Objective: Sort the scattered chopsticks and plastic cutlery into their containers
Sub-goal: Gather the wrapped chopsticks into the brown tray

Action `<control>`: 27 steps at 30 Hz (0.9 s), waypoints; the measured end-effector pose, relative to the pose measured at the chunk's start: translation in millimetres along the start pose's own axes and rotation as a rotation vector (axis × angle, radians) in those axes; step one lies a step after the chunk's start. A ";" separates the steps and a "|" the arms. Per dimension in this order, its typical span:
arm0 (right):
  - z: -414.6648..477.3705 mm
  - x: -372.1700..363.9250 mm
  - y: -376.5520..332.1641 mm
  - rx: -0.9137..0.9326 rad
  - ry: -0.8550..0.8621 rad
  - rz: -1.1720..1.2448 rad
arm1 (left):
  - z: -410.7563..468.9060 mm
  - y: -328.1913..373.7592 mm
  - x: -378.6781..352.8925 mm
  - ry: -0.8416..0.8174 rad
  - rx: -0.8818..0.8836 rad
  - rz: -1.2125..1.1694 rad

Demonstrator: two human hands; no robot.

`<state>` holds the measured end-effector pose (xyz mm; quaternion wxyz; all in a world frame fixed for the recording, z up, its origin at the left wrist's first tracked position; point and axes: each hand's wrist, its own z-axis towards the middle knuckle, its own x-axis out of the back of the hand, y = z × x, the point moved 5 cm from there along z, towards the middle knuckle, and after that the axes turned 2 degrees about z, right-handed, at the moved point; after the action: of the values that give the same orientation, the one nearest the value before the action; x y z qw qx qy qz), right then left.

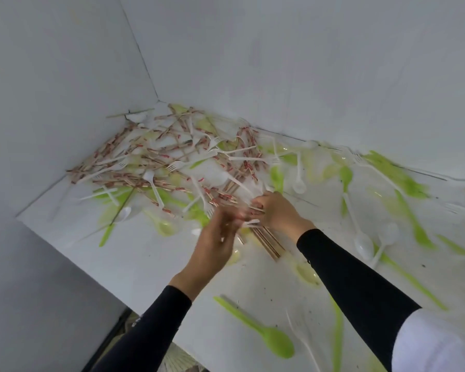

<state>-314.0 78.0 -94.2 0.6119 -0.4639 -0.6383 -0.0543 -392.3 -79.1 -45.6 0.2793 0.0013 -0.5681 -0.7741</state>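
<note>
A heap of chopsticks [156, 167] and white forks [180, 165] chokes the far left corner, boxed in by the left wall [51, 103] and far wall [306, 63]. Green spoons [277, 342] and white spoons [363, 244] litter the right side. The near left strip of surface [150, 264] offers open passage.

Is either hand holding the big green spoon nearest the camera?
No, the green spoon lies on the table, apart from the left hand and right hand.

Chopsticks [269, 244] — in the right hand [278, 213]
</note>
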 end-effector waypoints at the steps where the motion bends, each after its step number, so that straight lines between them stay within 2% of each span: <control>1: 0.0 -0.9 -0.9 0.001 -0.002 -0.049 | 7.1 0.9 11.3 0.069 0.035 -0.131; 3: -1.3 -2.1 -2.0 0.009 0.024 -0.079 | 19.3 -5.4 38.5 0.204 0.109 -0.247; 7: -2.7 11.4 2.7 -0.059 0.112 0.052 | 35.8 -35.4 97.3 0.386 0.303 -0.237; 9: -2.0 23.5 0.4 -0.087 0.168 0.092 | 41.9 -57.9 121.7 0.373 0.372 -0.154; 11: -0.7 33.7 -8.5 -0.116 0.215 0.104 | 50.2 -82.0 143.7 0.279 0.418 0.018; 13: -1.7 38.5 -18.6 -0.178 0.170 0.046 | 58.6 -101.7 160.6 0.166 0.433 0.242; 15: -1.1 37.4 -27.6 -0.261 0.075 -0.098 | 69.6 -114.5 171.4 0.055 0.327 0.457; 17: 1.7 35.3 -39.0 -0.329 0.028 -0.142 | 82.1 -128.0 176.2 -0.065 0.163 0.630; 21: 11.2 41.1 -67.1 -0.322 0.158 -0.033 | 103.9 -149.6 169.7 -0.253 -0.074 0.902; 24: 17.5 49.3 -86.9 -0.319 0.231 0.005 | 117.6 -157.4 155.5 -0.410 -0.285 0.922; 26: 17.8 59.1 -95.0 -0.297 0.333 0.163 | 128.9 -163.3 154.5 -0.428 -0.299 0.866; 27: 17.2 64.8 -100.0 -0.274 0.391 0.270 | 135.7 -163.6 156.9 -0.385 -0.290 0.830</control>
<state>-380.8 66.6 5.3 0.6566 -0.6042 -0.4270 -0.1466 -638.5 4.6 -92.1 0.4516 -0.4079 -0.4485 -0.6547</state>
